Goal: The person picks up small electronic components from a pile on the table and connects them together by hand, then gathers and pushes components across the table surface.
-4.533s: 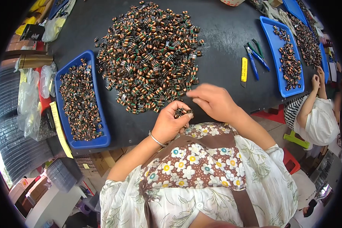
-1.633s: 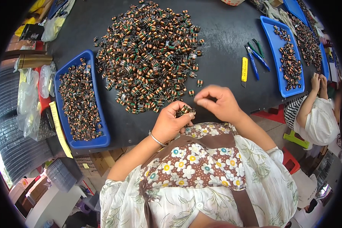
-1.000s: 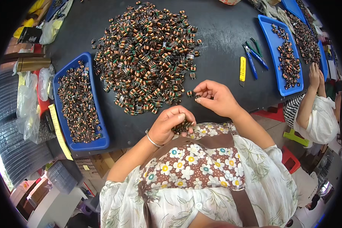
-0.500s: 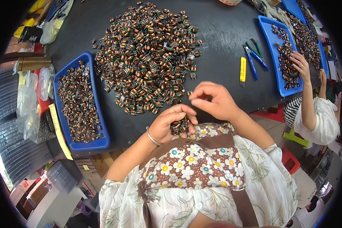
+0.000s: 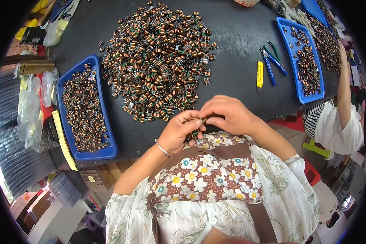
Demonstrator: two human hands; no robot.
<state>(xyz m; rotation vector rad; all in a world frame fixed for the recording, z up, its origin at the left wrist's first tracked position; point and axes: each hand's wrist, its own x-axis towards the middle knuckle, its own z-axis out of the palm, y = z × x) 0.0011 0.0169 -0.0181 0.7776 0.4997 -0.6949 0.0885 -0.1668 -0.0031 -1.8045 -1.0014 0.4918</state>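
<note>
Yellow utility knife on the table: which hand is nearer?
Right. The right hand is below and left of the yellow utility knife in view; the left hand is farther left and lower.

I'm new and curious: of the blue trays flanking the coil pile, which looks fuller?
The darker tray on the person's left: coils cover most of its floor. The lighter tray, right of the pliers, shows bare patches.

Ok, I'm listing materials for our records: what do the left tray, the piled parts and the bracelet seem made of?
Left tray: probably plastic, glossy blue with a smooth rim. Piled parts: perhaps partly copper wire, from their shiny coppery bands; dark areas unclear. Bracelet: likely polished metal, silvery and bright.
</note>
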